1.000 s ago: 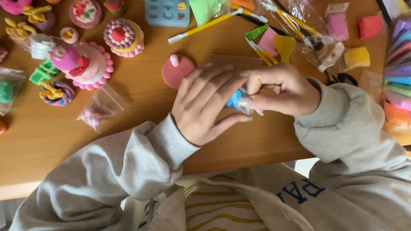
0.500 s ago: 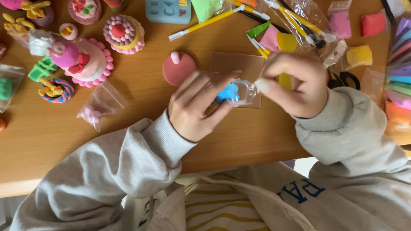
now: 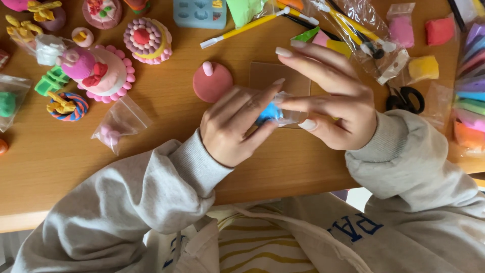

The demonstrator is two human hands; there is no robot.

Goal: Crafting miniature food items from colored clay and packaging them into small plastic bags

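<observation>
My left hand (image 3: 237, 126) and my right hand (image 3: 331, 98) meet over the wooden table (image 3: 151, 136). Between their fingertips is a small clear plastic bag (image 3: 285, 114) with a lump of blue clay (image 3: 269, 112) inside. The left fingers pinch the clay end, and the right thumb and forefinger hold the bag's other end while its other fingers spread upward. Under the hands lies a clear square sheet (image 3: 275, 76). A flat pink clay disc (image 3: 212, 83) with a small pale pink blob on it sits just to the left.
Clay cakes (image 3: 101, 71) and small clay figures crowd the far left. A small bag with pink clay (image 3: 118, 124) lies left of my arm. Modelling tools (image 3: 242, 28), a blue mould (image 3: 199, 12), black scissors (image 3: 406, 98) and bagged clay in several colours (image 3: 470, 96) fill the back and right.
My right hand has lifted and spread its fingers, pulling the bag's end rightward. The blue clay now shows between both hands; a second ago the right hand covered it.
</observation>
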